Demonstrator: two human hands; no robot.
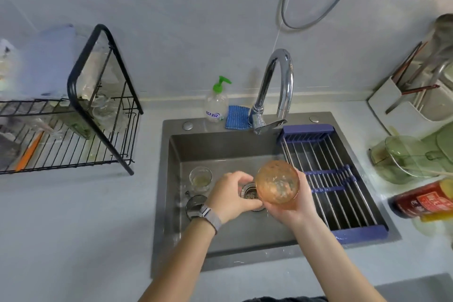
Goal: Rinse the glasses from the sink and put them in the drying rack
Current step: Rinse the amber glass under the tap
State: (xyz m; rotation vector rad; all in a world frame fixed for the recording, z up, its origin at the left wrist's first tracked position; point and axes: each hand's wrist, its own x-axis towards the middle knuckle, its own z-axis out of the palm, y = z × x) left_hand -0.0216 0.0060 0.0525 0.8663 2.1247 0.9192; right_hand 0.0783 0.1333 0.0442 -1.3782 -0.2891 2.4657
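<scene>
My right hand [291, 206] holds an amber glass [277, 181] over the grey sink [220, 147], its base turned up toward me. My left hand [230, 193] is beside it over the drain [250, 193], fingers curled and touching the glass's lower part near its mouth. A clear glass [200, 178] stands upright on the sink floor at the left. The black wire drying rack [73, 135] stands on the counter at the left, with clear glassware [103, 108] in it.
The chrome faucet [277, 91] arches over the sink's back edge, with a soap bottle [216, 103] and a blue sponge [237, 117] beside it. A blue roll-up rack [331, 179] covers the sink's right side. A round lid [195, 205] lies in the sink. Bottles and a green container crowd the right counter.
</scene>
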